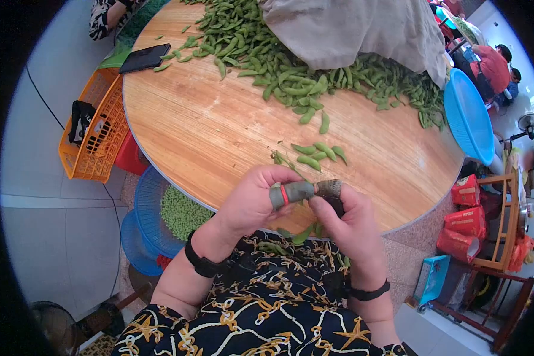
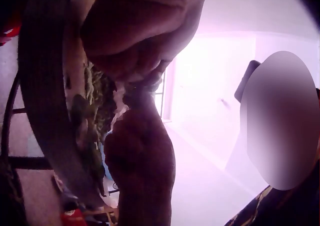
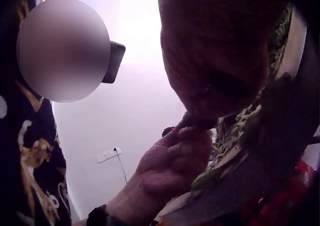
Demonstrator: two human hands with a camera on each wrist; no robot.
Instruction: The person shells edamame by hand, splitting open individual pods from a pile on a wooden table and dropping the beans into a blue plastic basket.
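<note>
Both hands meet over the near edge of the round wooden table [image 1: 190, 113]. My left hand [image 1: 252, 199] has curled fingers, with a grey-green wrap [image 1: 299, 191] and red band on one digit. A thin-stemmed soybean pod [image 1: 283, 159] sticks out beyond it. The right hand [image 1: 356, 222], with a dark, worn cover [image 1: 328, 188] on one finger, pinches against the left fingertips. What lies between the fingertips is mostly hidden; I cannot tell its full shape. A few loose pods [image 1: 308, 162] lie just beyond the hands, and others [image 1: 302, 234] lie below them at the table edge.
A large heap of soybean pods [image 1: 243, 35] covers the far table, partly under a grey cloth [image 1: 350, 29]. A phone [image 1: 144, 58] lies at left. Below stand a blue basket of shelled beans [image 1: 187, 213] and an orange crate [image 1: 95, 127]. A blue basin [image 1: 469, 115] leans at right.
</note>
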